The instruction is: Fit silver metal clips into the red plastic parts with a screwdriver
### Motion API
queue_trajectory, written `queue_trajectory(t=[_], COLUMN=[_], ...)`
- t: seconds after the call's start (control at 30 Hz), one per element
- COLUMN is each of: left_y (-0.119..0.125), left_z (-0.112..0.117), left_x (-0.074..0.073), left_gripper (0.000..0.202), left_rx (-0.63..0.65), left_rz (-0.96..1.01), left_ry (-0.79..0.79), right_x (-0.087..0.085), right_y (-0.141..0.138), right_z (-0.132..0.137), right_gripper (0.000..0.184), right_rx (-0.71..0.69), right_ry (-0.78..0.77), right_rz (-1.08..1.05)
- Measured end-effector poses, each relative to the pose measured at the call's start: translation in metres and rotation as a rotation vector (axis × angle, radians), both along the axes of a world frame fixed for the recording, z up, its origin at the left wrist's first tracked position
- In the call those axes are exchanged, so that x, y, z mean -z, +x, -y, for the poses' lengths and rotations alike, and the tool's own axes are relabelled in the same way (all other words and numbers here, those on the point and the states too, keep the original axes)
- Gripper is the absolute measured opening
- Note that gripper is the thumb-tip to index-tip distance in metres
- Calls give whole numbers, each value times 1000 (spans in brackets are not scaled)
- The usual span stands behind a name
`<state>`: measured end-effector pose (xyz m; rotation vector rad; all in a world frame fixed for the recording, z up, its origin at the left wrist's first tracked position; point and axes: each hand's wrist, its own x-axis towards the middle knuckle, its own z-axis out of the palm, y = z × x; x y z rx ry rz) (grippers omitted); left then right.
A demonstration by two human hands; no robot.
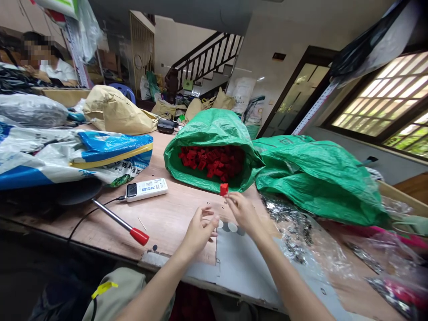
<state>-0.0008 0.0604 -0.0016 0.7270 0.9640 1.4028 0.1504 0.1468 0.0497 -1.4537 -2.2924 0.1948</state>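
Observation:
A small red plastic piece (224, 189) is pinched in the fingertips of my right hand (242, 213), just in front of the mouth of a green woven sack (207, 121). Inside that sack lies a heap of similar red pieces (214, 161). My left hand (199, 229) hovers low over the table to the left, its fingers loosely curved and apart, with nothing visible in them. Pale round discs (232, 227) show on the grey sheet (240, 258) between and below my hands.
A lever with a red grip (138, 236) juts across the table at left, near a white power bank (147, 190) with a cable. A second green sack (317, 174) and clear bags of shiny metal parts (297, 236) lie right. A person (50, 62) sits far left.

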Motion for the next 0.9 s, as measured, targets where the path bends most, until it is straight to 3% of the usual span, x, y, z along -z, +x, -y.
queue_trajectory(t=[0.1,0.17,0.23,0.37,0.47,0.53,0.63,0.9], left_y=[-3,-4,-5,-3,-2,-2,-3,-4], left_z=[-1,0,2,6,9,10,10,10], left_x=[0,0,-1,-1,-3,-3,-3,-6], left_gripper=[68,61,51,45,48,41,32,43], left_rx=[-20,42,69,42,89,123,158,129], left_rz=[46,16,-57,-164,-176,-194,-167,21], left_ry=[44,74,108,122,141,170,194,109], right_x=[5,8,10,15,18,20,25,35], right_y=[-2,-4,-2,26,52,62,67,67], right_z=[66,99,116,100,72,57,47,40], right_gripper=[27,28,28,22,19,18,19,21], right_rx=[-271,-297,-246,66,400,503,523,527], right_ry=[-62,-125,-143,-87,-61,-72,-79,-119], right_rz=[-315,-404,-426,-306,-27,116,157,32])
